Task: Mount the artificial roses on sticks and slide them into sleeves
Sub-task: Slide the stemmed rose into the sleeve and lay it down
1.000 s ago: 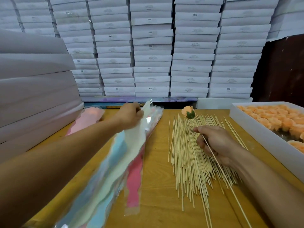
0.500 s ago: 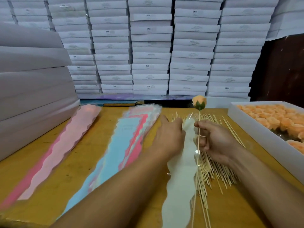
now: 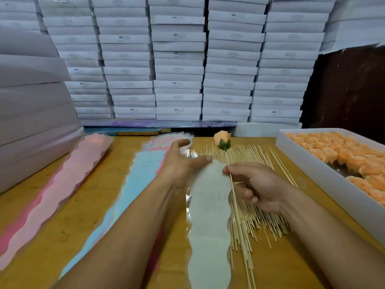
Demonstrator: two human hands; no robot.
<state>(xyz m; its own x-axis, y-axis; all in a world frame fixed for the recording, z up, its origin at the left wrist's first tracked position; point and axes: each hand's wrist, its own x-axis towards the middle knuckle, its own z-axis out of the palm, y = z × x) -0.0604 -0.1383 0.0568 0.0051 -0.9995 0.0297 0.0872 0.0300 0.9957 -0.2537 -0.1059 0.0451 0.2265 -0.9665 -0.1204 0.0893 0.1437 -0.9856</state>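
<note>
Right hand (image 3: 258,186) pinching a thin stick (image 3: 233,191) between thumb and forefinger, the other fingers loosely curled beneath. Peach rose (image 3: 222,140) with a green base sitting on the stick's far tip, raised near the desk's far edge. Stick running back toward the near edge, lower end lost against the loose sticks (image 3: 256,205) spread under the right hand.

Left hand (image 3: 183,161) spread wide, thumb and fingers well apart, over the top of a white sleeve (image 3: 208,226); thumb tip at the sleeve's upper rim, seemingly touching it, though hard to be sure. Crinkled clear film showing between thumb and fingers at the sleeve's mouth. Not clear whether the fingers actually grip anything. Sleeve lying flat down the middle of the desk (image 3: 87,215), scalloped edges, faint print too blurred to read, lower end cut off at the frame's bottom. Stick lying just along the sleeve's right edge, rose still outside it.

Left of the sleeve, a fan of blue and pink sleeves (image 3: 133,184), partly hidden by the left forearm. Further left, another pink stack of sleeves (image 3: 62,188) reaching the near left corner. At the right edge, a white tray (image 3: 312,163) packed with more peach roses, cut off by the frame. Behind the desk, stacked white boxes (image 3: 177,69).
</note>
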